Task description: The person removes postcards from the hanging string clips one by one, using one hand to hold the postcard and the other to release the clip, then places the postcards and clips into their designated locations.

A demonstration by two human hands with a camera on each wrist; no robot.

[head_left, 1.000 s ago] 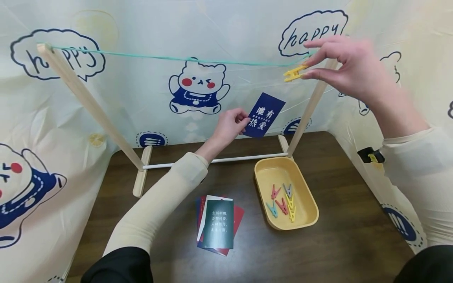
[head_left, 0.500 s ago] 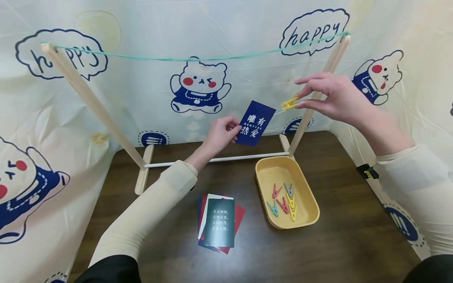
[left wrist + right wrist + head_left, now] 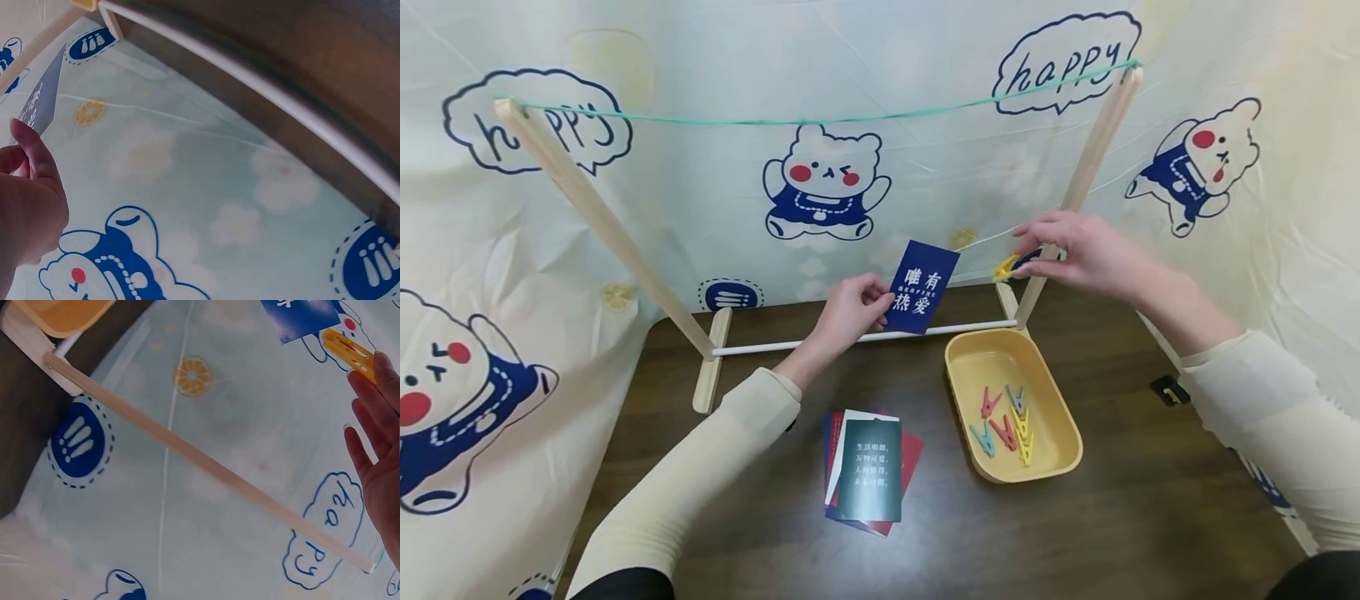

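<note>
A dark blue card (image 3: 922,287) with white characters is pinched at its left edge by my left hand (image 3: 852,312), held up in front of the frame's lower bar. In the left wrist view the card (image 3: 44,100) appears nearly edge-on beyond the fingers. My right hand (image 3: 1078,254) pinches a yellow clothespin (image 3: 1004,268) between thumb and fingers, just right of the card and apart from it. The right wrist view shows that clothespin (image 3: 350,351) close by the card's corner. Above both hands, a green string (image 3: 805,122) runs between two wooden posts.
A yellow tray (image 3: 1063,454) with several coloured clothespins stands on the brown table (image 3: 985,533). Left of it lies a stack of cards (image 3: 871,471), a green one on top. The wooden posts (image 3: 602,221) and a white bar (image 3: 760,347) form a frame before the printed cloth backdrop.
My right hand has come down from the green string with the yellow clothespin, and the string has sprung back up. My left hand has lowered the blue card and drawn it slightly left.
</note>
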